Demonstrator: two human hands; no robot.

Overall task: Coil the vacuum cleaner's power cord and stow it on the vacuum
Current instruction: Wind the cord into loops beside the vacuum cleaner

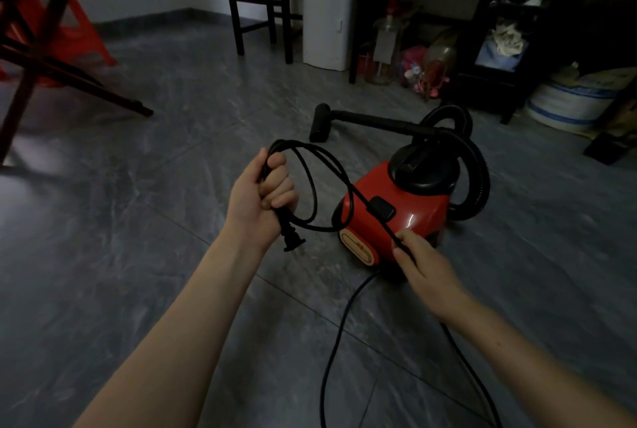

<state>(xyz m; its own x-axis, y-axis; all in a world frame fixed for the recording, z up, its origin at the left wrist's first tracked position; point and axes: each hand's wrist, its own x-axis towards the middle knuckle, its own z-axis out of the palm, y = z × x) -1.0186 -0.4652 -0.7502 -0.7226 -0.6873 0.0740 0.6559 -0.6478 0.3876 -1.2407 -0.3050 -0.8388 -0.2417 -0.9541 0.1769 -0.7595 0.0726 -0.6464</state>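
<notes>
A small red vacuum cleaner (396,214) with a black lid and a ribbed black hose (481,176) sits on the grey tiled floor. My left hand (263,196) is closed around a couple of loops of the black power cord (312,183), and the plug (293,238) hangs just below the fist. From the loops the cord runs taut across the front of the vacuum to my right hand (422,269), which pinches it. Below that hand the cord trails down over the floor towards me and leaves the frame.
The vacuum's wand and floor nozzle (319,122) lie behind it. A dark wooden chair (262,4) and a white appliance (327,7) stand at the back. Dark shelving with bottles and bags fills the right. A table leg (69,72) crosses the left.
</notes>
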